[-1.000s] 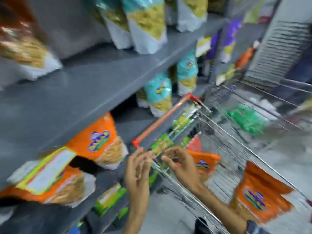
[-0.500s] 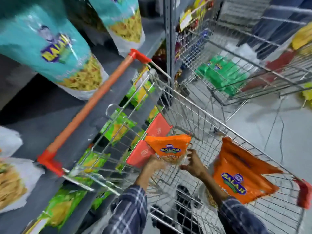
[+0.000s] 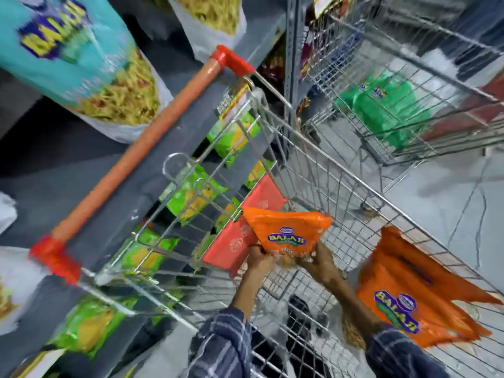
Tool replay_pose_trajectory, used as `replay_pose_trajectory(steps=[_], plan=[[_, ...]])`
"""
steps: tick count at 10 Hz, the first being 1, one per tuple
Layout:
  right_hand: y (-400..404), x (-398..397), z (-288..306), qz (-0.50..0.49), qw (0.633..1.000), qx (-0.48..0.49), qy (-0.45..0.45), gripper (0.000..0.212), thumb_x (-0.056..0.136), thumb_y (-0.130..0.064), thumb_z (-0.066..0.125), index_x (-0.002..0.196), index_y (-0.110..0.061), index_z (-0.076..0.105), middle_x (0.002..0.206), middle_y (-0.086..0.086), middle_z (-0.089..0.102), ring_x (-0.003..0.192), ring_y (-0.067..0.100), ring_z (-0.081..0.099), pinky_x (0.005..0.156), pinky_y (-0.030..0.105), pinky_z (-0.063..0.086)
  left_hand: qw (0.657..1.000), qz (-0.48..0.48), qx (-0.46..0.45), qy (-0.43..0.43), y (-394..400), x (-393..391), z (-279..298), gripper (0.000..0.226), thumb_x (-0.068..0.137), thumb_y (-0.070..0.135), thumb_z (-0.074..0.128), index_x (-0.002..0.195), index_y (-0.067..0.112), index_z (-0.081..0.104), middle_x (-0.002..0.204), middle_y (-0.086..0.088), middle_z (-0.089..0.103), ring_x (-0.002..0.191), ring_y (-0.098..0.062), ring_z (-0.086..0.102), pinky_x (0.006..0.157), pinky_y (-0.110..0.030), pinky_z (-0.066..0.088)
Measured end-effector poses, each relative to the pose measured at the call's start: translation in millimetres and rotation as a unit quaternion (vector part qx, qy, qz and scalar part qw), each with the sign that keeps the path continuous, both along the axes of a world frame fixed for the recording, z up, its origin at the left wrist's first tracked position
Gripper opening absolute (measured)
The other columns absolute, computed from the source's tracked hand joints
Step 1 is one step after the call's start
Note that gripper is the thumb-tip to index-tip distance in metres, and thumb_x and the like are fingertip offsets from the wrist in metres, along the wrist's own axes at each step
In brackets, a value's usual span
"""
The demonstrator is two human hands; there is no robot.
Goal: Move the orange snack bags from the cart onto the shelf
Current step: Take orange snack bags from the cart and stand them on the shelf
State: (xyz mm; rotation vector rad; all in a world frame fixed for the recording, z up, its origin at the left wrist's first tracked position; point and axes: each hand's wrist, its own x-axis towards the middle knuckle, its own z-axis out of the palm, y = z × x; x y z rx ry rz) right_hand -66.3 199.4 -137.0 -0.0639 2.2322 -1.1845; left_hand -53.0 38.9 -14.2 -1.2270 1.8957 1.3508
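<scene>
I look down into a wire shopping cart (image 3: 341, 170) with an orange handle (image 3: 141, 143). An orange snack bag (image 3: 286, 231) is inside the basket near the child-seat flap, held from below by both hands. My left hand (image 3: 260, 259) grips its lower left corner and my right hand (image 3: 317, 264) grips its lower right. More orange snack bags (image 3: 409, 293) lean against the cart's right wall. The grey shelf (image 3: 41, 192) runs along the left.
Teal snack bags (image 3: 90, 64) stand on the shelf at upper left, and green bags (image 3: 188, 192) fill the lower shelf behind the cart's handle end. A second wire cart (image 3: 409, 85) with green bags (image 3: 381, 110) stands at upper right on the grey floor.
My view swung from the shelf down into the cart. Both hands went from the cart's rim into the basket and closed on an orange snack bag, which now sits slightly higher.
</scene>
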Motion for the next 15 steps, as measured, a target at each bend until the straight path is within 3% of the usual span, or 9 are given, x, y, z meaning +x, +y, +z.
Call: replay_pose_trajectory(steps=[1, 2, 3, 4, 6, 7, 9, 12, 15], plan=[[3, 6, 49, -0.012, 1.0, -0.019, 0.003, 0.075, 0.078, -0.006, 0.083, 0.142, -0.007, 0.044, 0.111, -0.014, 0.061, 0.1, 0.014, 0.064, 0.072, -0.001, 0.049, 0.997, 0.021, 0.017, 0.076, -10, 32, -9, 0.007, 0.09, -0.002, 0.062, 0.096, 0.001, 0.064, 0.095, -0.008, 0.063, 0.08, -0.012, 0.06, 0.066, -0.013, 0.05], [0, 7, 123, -0.008, 0.998, -0.035, 0.043, 0.073, 0.072, -0.022, 0.088, 0.136, -0.012, 0.053, 0.117, -0.007, 0.067, 0.098, 0.011, 0.065, 0.077, 0.02, 0.054, 0.992, 0.019, 0.038, 0.122, -19, 54, 34, 0.018, 0.092, 0.019, 0.067, 0.108, 0.015, 0.061, 0.104, -0.001, 0.067, 0.094, -0.013, 0.061, 0.073, -0.018, 0.051], [-7, 12, 202, -0.006, 0.994, -0.085, 0.065, 0.072, 0.065, -0.036, 0.091, 0.129, -0.023, 0.062, 0.122, -0.005, 0.071, 0.107, 0.013, 0.067, 0.09, 0.03, 0.054, 0.978, 0.029, -0.014, 0.208, -35, 73, 91, 0.023, 0.086, 0.011, 0.074, 0.105, -0.002, 0.07, 0.1, -0.012, 0.075, 0.082, -0.013, 0.063, 0.071, -0.016, 0.051], [-22, 21, 276, -0.016, 0.986, -0.153, 0.07, 0.043, 0.065, -0.042, 0.089, 0.103, -0.044, 0.07, 0.096, -0.025, 0.077, 0.087, -0.012, 0.07, 0.069, 0.004, 0.052, 0.958, 0.062, -0.034, 0.278, -52, 95, 145, 0.018, 0.08, 0.006, 0.079, 0.094, 0.008, 0.068, 0.088, -0.007, 0.073, 0.071, -0.009, 0.065, 0.069, -0.011, 0.051], [-77, 41, 416, 0.001, 0.945, -0.308, 0.114, 0.034, 0.063, -0.021, 0.088, 0.093, -0.021, 0.074, 0.089, -0.005, 0.081, 0.083, 0.01, 0.073, 0.073, 0.022, 0.059, 0.878, 0.117, -0.09, 0.455, -99, 141, 279, 0.022, 0.079, 0.0, 0.078, 0.094, 0.003, 0.063, 0.084, 0.004, 0.069, 0.071, 0.011, 0.065, 0.069, -0.01, 0.049], [-120, 45, 482, 0.059, 0.918, -0.365, 0.145, 0.027, 0.064, -0.022, 0.086, 0.09, -0.026, 0.077, 0.084, -0.008, 0.08, 0.074, 0.002, 0.071, 0.068, 0.015, 0.058, 0.824, 0.15, -0.131, 0.531, -124, 169, 348, 0.029, 0.081, -0.007, 0.074, 0.088, 0.015, 0.056, 0.079, 0.01, 0.067, 0.067, 0.013, 0.064, 0.067, -0.009, 0.049], [-209, 54, 582, 0.155, 0.86, -0.449, 0.186, 0.032, 0.06, -0.043, 0.088, 0.09, -0.038, 0.078, 0.084, -0.017, 0.08, 0.072, -0.008, 0.069, 0.067, 0.013, 0.057, 0.719, 0.197, -0.175, 0.643, -176, 212, 468, 0.045, 0.063, 0.036, 0.08, 0.094, 0.016, 0.052, 0.075, 0.014, 0.071, 0.072, 0.002, 0.065, 0.071, -0.016, 0.052], [-336, 111, 660, 0.264, 0.804, -0.518, 0.127, 0.031, 0.055, -0.04, 0.087, 0.081, -0.026, 0.079, 0.085, -0.01, 0.082, 0.071, -0.003, 0.074, 0.059, 0.013, 0.057, 0.659, 0.258, -0.26, 0.657, -262, 279, 530, 0.024, 0.086, 0.011, 0.074, 0.098, 0.022, 0.056, 0.093, 0.007, 0.073, 0.082, 0.005, 0.071, 0.07, -0.01, 0.052], [-423, 164, 634, 0.317, 0.798, -0.509, 0.068, 0.059, 0.052, -0.048, 0.091, 0.101, -0.02, 0.076, 0.101, 0.0, 0.081, 0.091, 0.017, 0.079, 0.076, 0.033, 0.064, 0.641, 0.344, -0.31, 0.613, -317, 332, 507, 0.024, 0.09, 0.008, 0.068, 0.103, 0.02, 0.052, 0.099, 0.003, 0.069, 0.077, 0.012, 0.069, 0.069, -0.008, 0.053]])
